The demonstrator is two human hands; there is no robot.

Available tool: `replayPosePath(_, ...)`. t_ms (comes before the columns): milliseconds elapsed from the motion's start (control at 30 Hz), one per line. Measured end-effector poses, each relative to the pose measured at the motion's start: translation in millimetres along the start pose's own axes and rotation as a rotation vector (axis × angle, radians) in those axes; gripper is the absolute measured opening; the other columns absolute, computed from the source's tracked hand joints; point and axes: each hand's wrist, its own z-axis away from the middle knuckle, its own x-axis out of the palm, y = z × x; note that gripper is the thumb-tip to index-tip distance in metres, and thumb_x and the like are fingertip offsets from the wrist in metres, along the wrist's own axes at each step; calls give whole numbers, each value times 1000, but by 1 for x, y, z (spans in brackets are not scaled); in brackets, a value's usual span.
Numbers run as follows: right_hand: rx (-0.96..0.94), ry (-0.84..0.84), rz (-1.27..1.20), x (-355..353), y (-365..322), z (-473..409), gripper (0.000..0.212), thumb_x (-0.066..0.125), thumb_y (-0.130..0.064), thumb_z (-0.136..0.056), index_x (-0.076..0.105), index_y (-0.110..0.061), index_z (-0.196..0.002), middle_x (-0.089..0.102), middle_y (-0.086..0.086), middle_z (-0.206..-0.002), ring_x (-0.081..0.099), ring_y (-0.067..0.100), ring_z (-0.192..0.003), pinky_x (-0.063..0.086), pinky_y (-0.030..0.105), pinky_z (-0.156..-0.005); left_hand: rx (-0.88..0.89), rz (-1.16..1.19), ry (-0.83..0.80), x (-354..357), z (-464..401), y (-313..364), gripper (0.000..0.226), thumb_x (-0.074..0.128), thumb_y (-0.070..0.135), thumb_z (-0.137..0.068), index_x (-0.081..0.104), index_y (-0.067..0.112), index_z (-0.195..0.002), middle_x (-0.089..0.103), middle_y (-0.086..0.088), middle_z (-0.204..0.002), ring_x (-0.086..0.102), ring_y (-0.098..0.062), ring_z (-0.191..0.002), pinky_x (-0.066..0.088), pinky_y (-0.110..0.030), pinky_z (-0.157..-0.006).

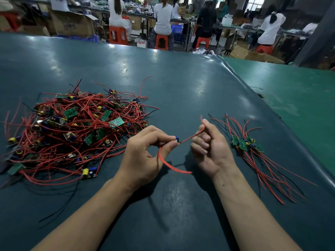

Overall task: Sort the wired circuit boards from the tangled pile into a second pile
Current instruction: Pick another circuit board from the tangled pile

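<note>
A big tangled pile (72, 131) of small green circuit boards with red and black wires lies on the left of the table. A smaller, tidier pile (248, 144) of several wired boards lies on the right, its wires trailing toward me. Between them, my left hand (145, 153) pinches a small circuit board (176, 139) between thumb and fingertips. A red wire hangs down from the board in a loop. My right hand (210, 147) pinches another red wire (192, 137) of that same board, stretched taut between both hands above the table.
The dark green table mat (181, 84) ends at a raised edge on the right, with a lighter green surface (299, 91) beyond. Several people sit on orange stools (117, 34) at benches behind the table. Cardboard boxes (72, 24) stand at the back left.
</note>
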Motion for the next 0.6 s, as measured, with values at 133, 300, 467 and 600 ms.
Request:
replayPosePath(133,-152,-9,435,-3,3,1,32,64,-43,-83,71,-12,-82,52,-3,-53,36,5,-36,26,15,-34,-7,-52,77,-1,-1,-3,5,77,5,-82,75,4,-87,65,-6,-82,63,-19,-74,52,-35,-64)
replayPosePath(300,-103,-140,686,1,23,7,23,71,-37,-82,75,-18,-70,63,2,-58,44,7,-38,33,15,-37,-4,-105,67,-2,0,-5,8,77,6,-82,75,5,-90,65,-6,-83,64,-18,-76,53,-35,-66)
replayPosePath(467,-252,-58,700,0,23,6,21,64,-22,-93,75,-12,-79,59,-2,-56,40,8,-40,29,17,-37,-21,-92,49,0,-1,-3,10,80,6,-80,76,4,-89,65,-4,-81,63,-13,-75,52,-26,-67)
replayPosePath(600,-294,74,559,-2,10,0,25,59,-23,-97,73,-10,-81,50,-5,-51,33,5,-37,23,16,-37,-35,-60,38,2,-2,-1,9,80,3,-79,75,2,-86,65,-5,-79,62,-13,-73,51,-23,-66)
